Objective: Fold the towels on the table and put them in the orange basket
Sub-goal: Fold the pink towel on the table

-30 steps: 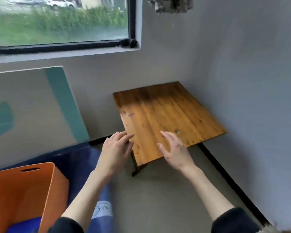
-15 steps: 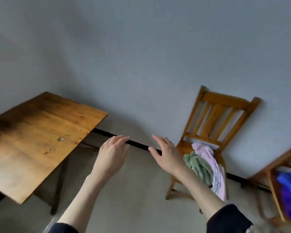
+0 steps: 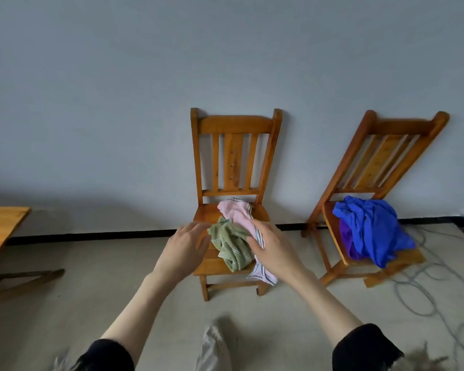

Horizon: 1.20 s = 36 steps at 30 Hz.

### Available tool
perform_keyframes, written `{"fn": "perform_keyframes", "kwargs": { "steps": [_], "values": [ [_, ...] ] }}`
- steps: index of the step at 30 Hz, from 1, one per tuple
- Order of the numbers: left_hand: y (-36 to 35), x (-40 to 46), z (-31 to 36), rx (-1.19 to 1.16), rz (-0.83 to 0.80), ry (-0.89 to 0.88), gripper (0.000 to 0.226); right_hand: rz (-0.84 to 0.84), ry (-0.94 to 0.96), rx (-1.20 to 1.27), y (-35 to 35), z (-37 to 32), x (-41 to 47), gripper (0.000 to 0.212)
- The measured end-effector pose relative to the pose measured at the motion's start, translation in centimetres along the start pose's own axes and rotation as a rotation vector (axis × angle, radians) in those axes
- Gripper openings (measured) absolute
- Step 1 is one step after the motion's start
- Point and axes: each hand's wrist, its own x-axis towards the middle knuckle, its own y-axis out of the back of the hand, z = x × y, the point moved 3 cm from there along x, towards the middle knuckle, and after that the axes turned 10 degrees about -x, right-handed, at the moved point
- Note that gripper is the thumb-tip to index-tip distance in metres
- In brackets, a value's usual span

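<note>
Over the wooden chair (image 3: 235,156), both the left hand (image 3: 185,247) and right hand (image 3: 275,246) reach open-fingered for the green towel (image 3: 232,246) and pink towel (image 3: 239,216); next probably gripping one.

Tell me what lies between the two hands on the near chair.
In the head view, the crumpled green towel lies on the chair seat between the left hand and right hand; the pink towel runs under the right hand.
</note>
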Motion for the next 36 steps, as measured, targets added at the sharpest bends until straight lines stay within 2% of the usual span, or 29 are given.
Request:
{"fn": "perform_keyframes", "kwargs": {
  "steps": [5,13,16,21,24,28,32,36],
  "values": [
    [-5.1,6.8,-1.9,0.015,-0.149,0.018,0.037,-0.080,-0.114,0.007,-1.7,5.2,5.5,0.042],
    [-12.9,16.7,-7.1,0.063,-0.438,0.140,0.044,-0.261,-0.317,0.066,-6.9,12.5,14.4,0.040],
    [-16.0,18.6,-9.1,0.078,-0.541,0.183,0.048,-0.328,-0.374,0.071,-9.6,15.3,15.9,0.041],
    [-21.8,20.3,-13.1,0.146,-0.674,0.199,0.054,-0.539,-0.423,0.032,-15.8,19.6,17.2,0.041],
    [-26.1,20.9,-16.1,0.191,-0.755,0.231,0.055,-0.595,-0.467,0.042,-20.0,22.3,18.6,0.040],
    [-30.5,22.0,-18.6,0.201,-0.777,0.223,0.054,-0.594,-0.534,0.117,-24.5,25.0,20.8,0.036],
    [-34.3,22.0,-20.9,0.253,-0.788,0.169,0.055,-0.541,-0.584,0.134,-29.1,27.1,21.5,0.035],
    [-36.4,21.3,-23.0,0.336,-0.796,0.196,0.057,-0.470,-0.660,0.194,-31.8,28.1,21.3,0.037]
  ]
}}
